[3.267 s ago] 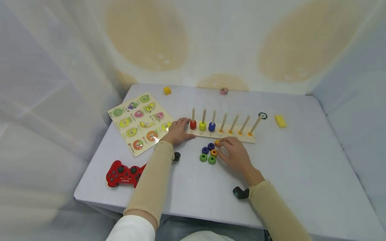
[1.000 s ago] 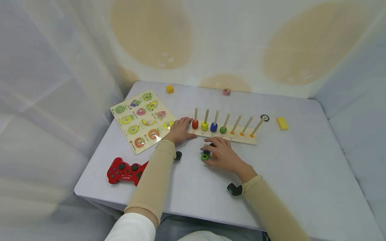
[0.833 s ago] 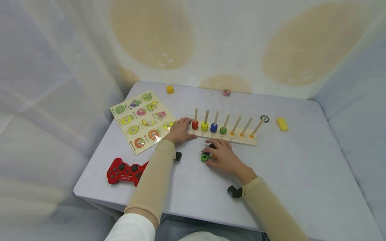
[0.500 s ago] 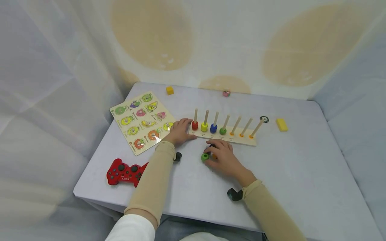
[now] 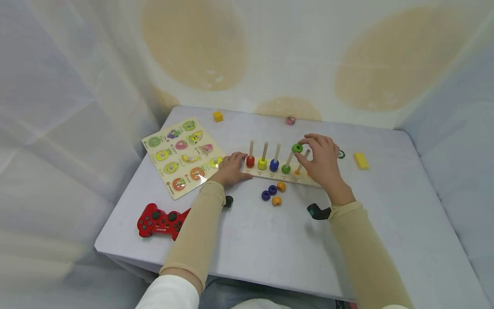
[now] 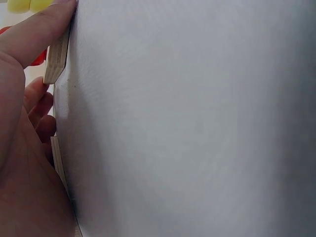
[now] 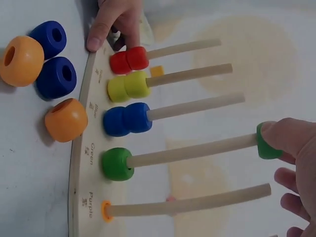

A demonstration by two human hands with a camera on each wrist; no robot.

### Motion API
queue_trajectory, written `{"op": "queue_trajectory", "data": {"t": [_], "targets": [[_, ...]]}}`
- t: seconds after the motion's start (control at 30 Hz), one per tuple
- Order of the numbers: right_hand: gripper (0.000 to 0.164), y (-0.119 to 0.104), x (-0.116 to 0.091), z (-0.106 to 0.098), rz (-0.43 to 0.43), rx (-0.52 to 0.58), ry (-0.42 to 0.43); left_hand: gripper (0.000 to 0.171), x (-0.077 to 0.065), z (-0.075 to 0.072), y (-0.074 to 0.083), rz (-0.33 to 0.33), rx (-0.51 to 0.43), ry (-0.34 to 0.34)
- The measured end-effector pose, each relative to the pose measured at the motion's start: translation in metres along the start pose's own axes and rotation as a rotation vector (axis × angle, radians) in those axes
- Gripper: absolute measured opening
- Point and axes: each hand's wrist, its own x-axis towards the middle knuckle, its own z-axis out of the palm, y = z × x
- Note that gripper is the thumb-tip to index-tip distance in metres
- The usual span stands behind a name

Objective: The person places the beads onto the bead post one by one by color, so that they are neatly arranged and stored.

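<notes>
My left hand [image 5: 230, 168] grips the left end of a wooden peg board [image 5: 266, 173], thumb at the front edge and fingers behind. In the right wrist view the first three pegs bear pairs of red [image 7: 129, 60], yellow [image 7: 129, 86] and blue beads [image 7: 128, 119]. One green bead [image 7: 117, 164] sits at the bottom of the peg labelled Green. At that peg's tip, my right hand [image 5: 322, 161] pinches another green bead [image 5: 296, 148] between thumb and finger. Two dark blue or purple beads [image 7: 57, 78] and two orange beads [image 7: 66, 120] lie before the board.
A fruit puzzle board [image 5: 185, 159] lies left of the peg board. Nearer is a red game controller [image 5: 162, 221], partly behind the left forearm. A yellow cube [image 5: 218, 116], a small pink object [image 5: 290, 120] and a yellow block [image 5: 361, 161] lie farther out.
One green bead came onto the fourth peg earlier. My right hand has since picked up the other from the table and raised it to that peg's tip. My left hand stays put.
</notes>
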Motion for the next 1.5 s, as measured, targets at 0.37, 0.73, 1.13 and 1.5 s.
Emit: {"op": "queue_trajectory", "data": {"t": [0.37,0.73,1.13,1.5], "targets": [[0.040,-0.009,0.007,0.001,0.059,-0.050,-0.084,0.088,-0.002,-0.001,0.002,0.011,-0.018,-0.015],[0.019,-0.014,-0.004,0.013,-0.167,0.032,0.123,0.088,-0.001,-0.004,0.000,0.012,-0.013,-0.017],[0.028,0.000,-0.056,0.081,-0.091,-0.062,-0.323,0.087,0.001,-0.001,-0.001,0.007,0.007,-0.006],[0.033,0.001,-0.057,0.087,0.028,0.009,-0.391,0.087,0.004,0.000,-0.003,0.011,-0.003,0.001]]}}
